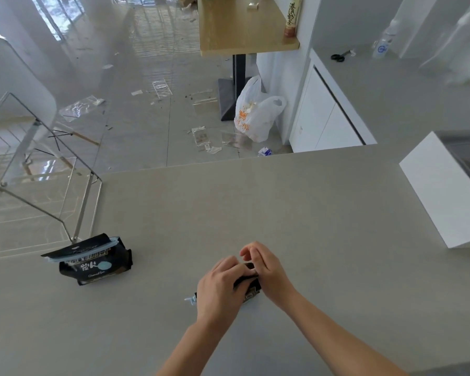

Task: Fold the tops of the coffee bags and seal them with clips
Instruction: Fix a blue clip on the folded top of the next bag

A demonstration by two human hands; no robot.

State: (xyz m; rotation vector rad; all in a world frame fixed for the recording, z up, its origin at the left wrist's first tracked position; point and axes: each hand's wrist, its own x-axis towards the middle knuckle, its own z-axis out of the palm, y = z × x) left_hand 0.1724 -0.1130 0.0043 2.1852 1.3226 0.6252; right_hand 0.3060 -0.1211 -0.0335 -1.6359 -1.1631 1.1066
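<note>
Both grips closed on second coffee bag [248,283]: left hand [220,287], right hand [266,270] folding its top. We judge first bag [92,263] done, blue clip [191,299] waiting on tabletop [282,207].

**Both hands on the second bag**

My left hand [219,287] and right hand [263,270] close around a black coffee bag [248,284] on the grey bench [282,207]. A blue clip [191,299] pokes out beside my left hand. Off to the left stands another bag [95,263], its folded top pinched in a blue clip [79,253].
</note>
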